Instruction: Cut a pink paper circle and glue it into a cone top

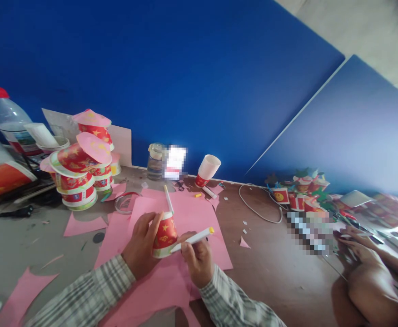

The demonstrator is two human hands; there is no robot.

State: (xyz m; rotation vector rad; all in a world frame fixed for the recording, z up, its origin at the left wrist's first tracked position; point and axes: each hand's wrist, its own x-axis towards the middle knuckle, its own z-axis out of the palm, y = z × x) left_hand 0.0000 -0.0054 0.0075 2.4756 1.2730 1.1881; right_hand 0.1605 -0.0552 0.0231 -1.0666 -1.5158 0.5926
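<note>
My left hand (142,245) is wrapped round the left side of a red paper cup (165,232), which stands upside down with its wide rim low. Gold stars and patterns cover the cup, and its rim band is yellow-green. In my right hand (199,263) is a white marker pen (195,238) with a yellow end. Its tip meets the cup near the rim. Beneath both hands lie pink paper sheets (192,213). Another white marker (168,198) shows just behind the cup, with a yellow end at its top.
Decorated cups with pink paper hats (92,118) are stacked at left, near a plastic bottle (11,118). Behind stand a glass jar (155,163) and stacked white cups (209,168). A blue partition (185,81) closes the back. A co-worker's arms (365,268) are at right.
</note>
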